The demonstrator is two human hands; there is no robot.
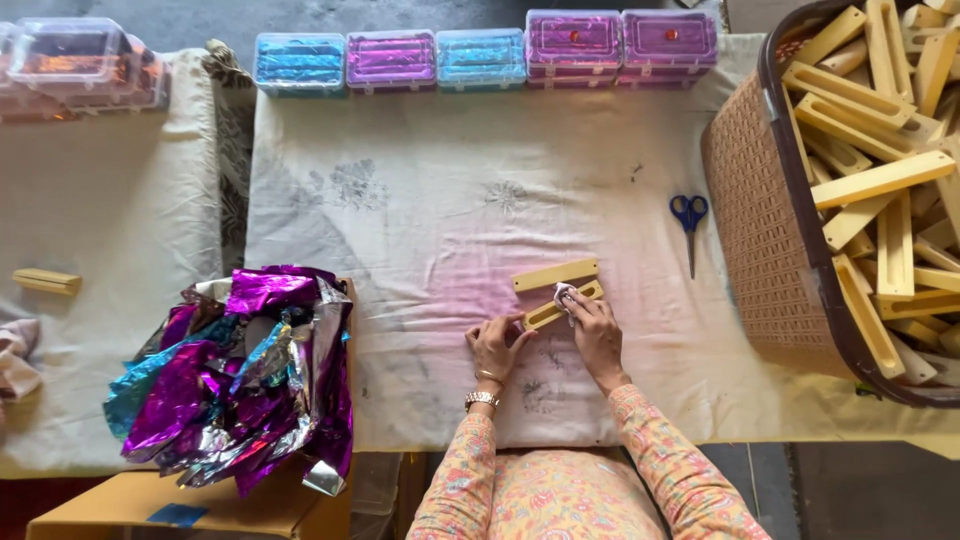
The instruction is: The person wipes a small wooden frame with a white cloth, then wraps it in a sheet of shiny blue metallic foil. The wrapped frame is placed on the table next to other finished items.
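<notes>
Two pale yellow wooden frame pieces lie on the white cloth [430, 230] in front of me. My left hand [494, 347] presses on the near end of the lower frame piece [545, 314], holding it flat. My right hand [594, 328] grips a small white rag [564, 295] and rests it against that same piece. The upper frame piece [556, 274] lies just beyond, untouched.
Blue-handled scissors [689, 222] lie to the right. A brown basket [760, 230] full of several yellow frame pieces stands at the far right. A heap of purple, blue and silver foil [240, 380] sits at the left. Foil-filled plastic boxes [480, 56] line the far edge.
</notes>
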